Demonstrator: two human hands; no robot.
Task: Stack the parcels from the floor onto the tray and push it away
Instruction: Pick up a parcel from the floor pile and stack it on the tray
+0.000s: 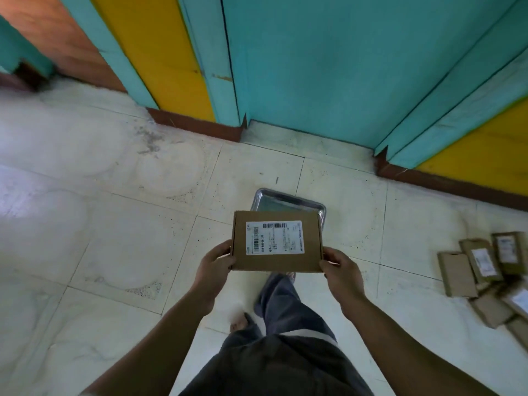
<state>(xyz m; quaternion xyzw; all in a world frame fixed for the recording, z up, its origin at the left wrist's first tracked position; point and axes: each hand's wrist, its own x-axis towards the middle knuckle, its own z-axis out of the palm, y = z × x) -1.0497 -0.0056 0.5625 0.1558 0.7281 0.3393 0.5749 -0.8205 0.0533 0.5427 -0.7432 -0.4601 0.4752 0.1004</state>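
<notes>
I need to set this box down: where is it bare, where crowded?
The tray beyond the box shows bare metal; bare floor lies to its left. Crowded at the right edge, by the parcel pile.

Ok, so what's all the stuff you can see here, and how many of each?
held parcel: one, brown cardboard, in the air in front of the person, over the near part of the tray
label: one, white with black barcodes, on top of the held parcel
tray: one, shiny silver, on the floor, partly hidden behind the held parcel
parcels on the floor: several, brown, some with white labels, piled at the right edge; the pile is cut off, so no exact count
floor: white tiles
door: one, teal, straight ahead
wall: yellow and teal strips, beside the door
skirting: brown, along the wall's foot
trousers: dark grey, bottom middle
feet: two, bare
left hand: grips the parcel's left edge
right hand: grips its right edge
</notes>
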